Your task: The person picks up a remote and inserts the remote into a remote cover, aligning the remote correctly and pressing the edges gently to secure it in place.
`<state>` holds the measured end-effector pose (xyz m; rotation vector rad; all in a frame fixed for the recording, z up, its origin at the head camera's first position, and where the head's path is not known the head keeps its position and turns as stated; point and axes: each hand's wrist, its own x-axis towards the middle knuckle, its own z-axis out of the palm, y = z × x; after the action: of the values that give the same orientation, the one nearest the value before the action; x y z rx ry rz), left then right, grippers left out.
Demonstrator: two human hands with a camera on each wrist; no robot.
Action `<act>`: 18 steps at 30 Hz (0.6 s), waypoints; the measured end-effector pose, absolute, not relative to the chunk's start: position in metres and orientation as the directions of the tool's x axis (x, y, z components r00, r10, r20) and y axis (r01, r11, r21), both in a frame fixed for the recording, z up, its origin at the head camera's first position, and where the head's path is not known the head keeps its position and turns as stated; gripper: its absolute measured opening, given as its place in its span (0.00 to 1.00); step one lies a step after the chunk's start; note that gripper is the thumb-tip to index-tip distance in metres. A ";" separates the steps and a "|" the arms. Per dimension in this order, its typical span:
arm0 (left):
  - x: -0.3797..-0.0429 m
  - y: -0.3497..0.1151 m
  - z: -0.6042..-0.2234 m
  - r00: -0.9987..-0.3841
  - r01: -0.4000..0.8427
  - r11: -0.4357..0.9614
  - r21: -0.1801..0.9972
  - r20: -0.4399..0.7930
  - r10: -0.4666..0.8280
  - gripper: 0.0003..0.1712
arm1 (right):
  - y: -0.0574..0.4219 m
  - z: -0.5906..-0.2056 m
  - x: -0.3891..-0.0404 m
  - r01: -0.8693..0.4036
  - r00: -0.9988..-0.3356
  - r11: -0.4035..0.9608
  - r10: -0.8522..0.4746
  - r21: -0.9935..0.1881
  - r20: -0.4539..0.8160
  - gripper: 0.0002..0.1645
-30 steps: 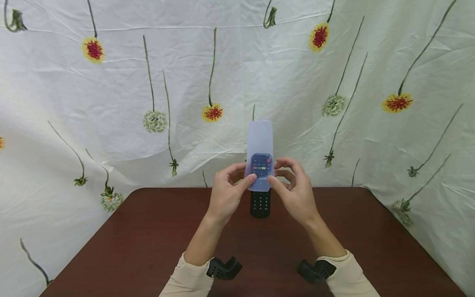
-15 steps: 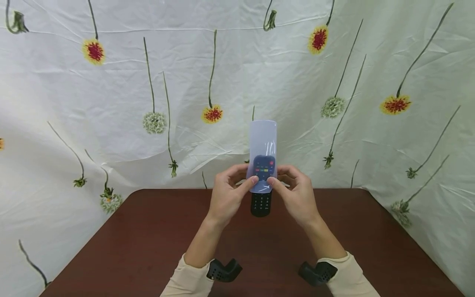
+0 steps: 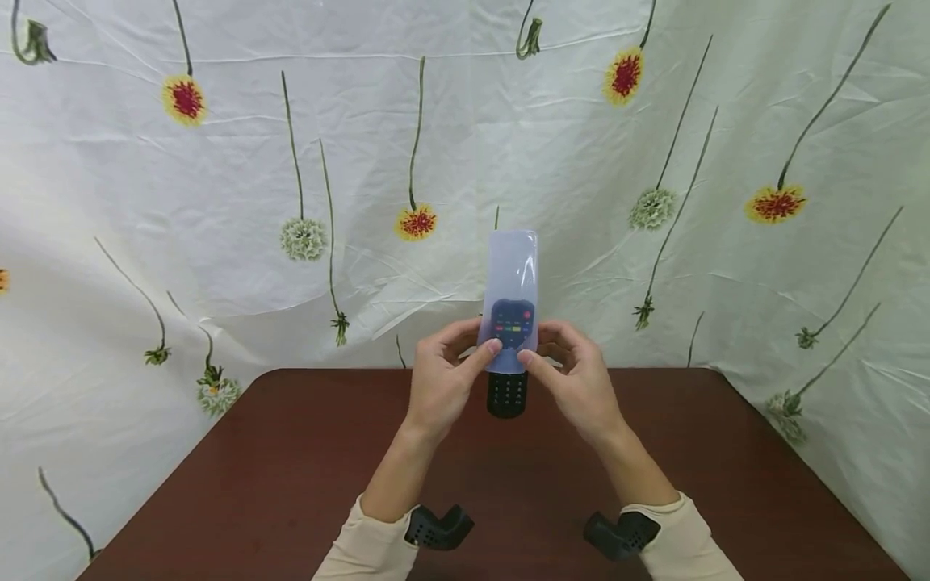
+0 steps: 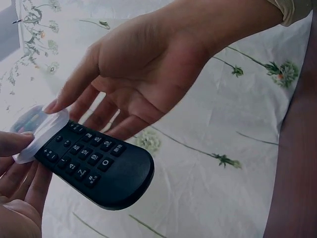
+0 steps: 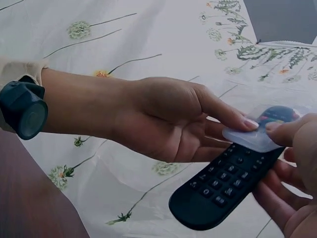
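A black remote control point(image 3: 506, 395) is held upright above the table, its upper part inside a translucent bluish sleeve cover point(image 3: 513, 262). Coloured buttons show through the cover, while the number keys stick out below its lower edge. My left hand point(image 3: 445, 375) grips the cover's left side, thumb on the front and fingers behind. On the right side my right hand point(image 3: 574, 375) pinches it the same way. In the left wrist view the bare lower end of the remote point(image 4: 106, 168) points away from both hands. The fingertips behind the cover are partly hidden in the head view.
A dark reddish-brown table point(image 3: 305, 476) lies beneath the hands. Behind it hangs a white cloth point(image 3: 349, 177) printed with flowers. Black wrist devices point(image 3: 439, 528) sit at the cuffs of both cream sleeves.
The remote and its cover shift slightly right, then back left and a little up. The right hand's fingers have closed in against the cover's edge. Slightly less of the remote shows below the cover.
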<state>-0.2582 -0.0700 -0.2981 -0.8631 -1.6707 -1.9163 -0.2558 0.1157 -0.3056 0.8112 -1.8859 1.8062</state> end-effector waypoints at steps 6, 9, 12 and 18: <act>-0.258 -0.072 -0.296 -0.716 0.686 -0.191 0.702 0.698 -0.010 0.16 | 0.117 -0.308 -0.258 -0.585 -0.793 0.125 -0.293 -0.801 0.533 0.26; -0.259 -0.072 -0.296 -0.715 0.689 -0.202 0.696 0.698 -0.032 0.16 | 0.116 -0.310 -0.259 -0.569 -0.802 0.177 -0.334 -0.803 0.494 0.24; -0.259 -0.072 -0.297 -0.710 0.694 -0.209 0.689 0.703 -0.036 0.16 | 0.115 -0.311 -0.260 -0.570 -0.803 0.202 -0.342 -0.797 0.488 0.23; -0.260 -0.071 -0.297 -0.694 0.708 -0.189 0.681 0.719 -0.008 0.16 | 0.115 -0.312 -0.261 -0.605 -0.785 0.236 -0.340 -0.760 0.519 0.25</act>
<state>-0.2602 -0.0711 -0.2973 -0.8136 -1.5914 -1.9333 -0.2614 0.1150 -0.3121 0.8872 -2.2646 1.5692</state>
